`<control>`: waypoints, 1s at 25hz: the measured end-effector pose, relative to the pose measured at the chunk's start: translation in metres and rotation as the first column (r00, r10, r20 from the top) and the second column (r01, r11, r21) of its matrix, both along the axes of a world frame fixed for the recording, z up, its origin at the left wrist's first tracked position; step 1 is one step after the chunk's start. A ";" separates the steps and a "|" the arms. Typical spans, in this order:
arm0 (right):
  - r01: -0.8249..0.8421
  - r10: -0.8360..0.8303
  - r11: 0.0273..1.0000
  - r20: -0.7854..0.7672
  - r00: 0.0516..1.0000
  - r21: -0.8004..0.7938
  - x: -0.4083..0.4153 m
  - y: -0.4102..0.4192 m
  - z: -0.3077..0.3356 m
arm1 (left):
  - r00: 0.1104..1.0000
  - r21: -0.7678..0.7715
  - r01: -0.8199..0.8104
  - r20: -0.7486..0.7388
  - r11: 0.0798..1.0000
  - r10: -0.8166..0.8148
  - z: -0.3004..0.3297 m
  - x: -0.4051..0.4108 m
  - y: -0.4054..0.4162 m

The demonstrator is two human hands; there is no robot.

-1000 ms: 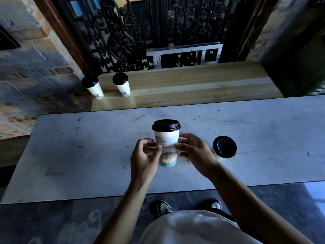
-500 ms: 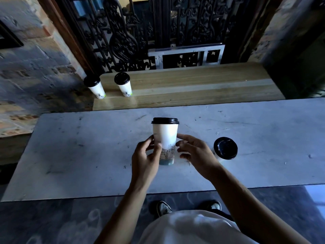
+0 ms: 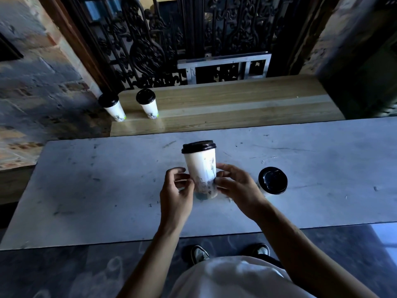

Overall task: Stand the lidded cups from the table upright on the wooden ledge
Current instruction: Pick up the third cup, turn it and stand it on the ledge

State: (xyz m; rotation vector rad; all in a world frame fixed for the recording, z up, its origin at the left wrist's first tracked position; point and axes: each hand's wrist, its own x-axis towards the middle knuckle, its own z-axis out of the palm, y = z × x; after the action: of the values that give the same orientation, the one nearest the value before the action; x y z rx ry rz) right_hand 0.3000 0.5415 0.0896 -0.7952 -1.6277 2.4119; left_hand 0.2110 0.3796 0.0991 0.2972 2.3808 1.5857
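Both hands on one lidded cup (image 3: 202,168), mid-table, roughly upright with a slight tilt, black lid on top. My left hand (image 3: 176,190) has thumb and fingertips curled against the cup's lower left side; my right hand (image 3: 236,186) has fingers curled onto the lower right side near the base. Cup is blurred, so I can't tell whether its bottom touches the table (image 3: 96,190) or sits just above it. Second cup on the table (image 3: 272,180) is just right of my right hand, seen nearly top-down, mostly black lid showing, neither hand on it. Wooden ledge (image 3: 236,108) runs beyond the table's far edge. Two cups upright at its left end: far-left cup (image 3: 111,106) at the very corner by the brick wall, its neighbour (image 3: 147,104) just beside it to the right, apart from each other. Black iron grille (image 3: 171,39) behind the ledge.
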 end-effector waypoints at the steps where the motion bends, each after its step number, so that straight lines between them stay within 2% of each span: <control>1: -0.019 0.019 1.000 0.003 1.000 0.010 0.000 0.001 0.000 | 1.000 -0.009 0.010 -0.008 1.000 -0.010 0.000 0.001 0.000; 5: -0.011 0.011 1.000 -0.018 1.000 0.018 -0.002 0.001 0.001 | 0.999 0.038 0.027 0.035 0.999 -0.028 -0.001 0.002 0.002; 11: 0.036 -0.040 0.995 -0.044 0.998 -0.098 0.001 0.010 0.004 | 0.999 0.034 0.037 0.029 0.999 -0.038 0.003 0.003 0.009; 16: -0.001 0.001 1.000 0.012 1.000 0.021 0.006 0.022 0.010 | 1.000 0.002 0.007 -0.020 1.000 -0.007 0.007 0.008 0.021; 20: -0.116 0.110 0.977 0.043 0.993 0.180 0.013 0.044 0.021 | 0.998 0.014 -0.031 -0.059 0.999 0.032 0.010 0.017 0.040; 25: -0.168 0.164 0.956 0.039 0.986 0.241 0.011 0.072 0.024 | 0.994 0.027 -0.087 -0.066 0.996 0.088 0.010 0.032 0.061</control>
State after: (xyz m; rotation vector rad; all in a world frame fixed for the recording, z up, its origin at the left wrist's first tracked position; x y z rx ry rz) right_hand 0.3106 0.6134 0.1138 -0.6650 -2.0228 2.2493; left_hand 0.2428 0.4410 0.1088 0.2587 2.4582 1.6694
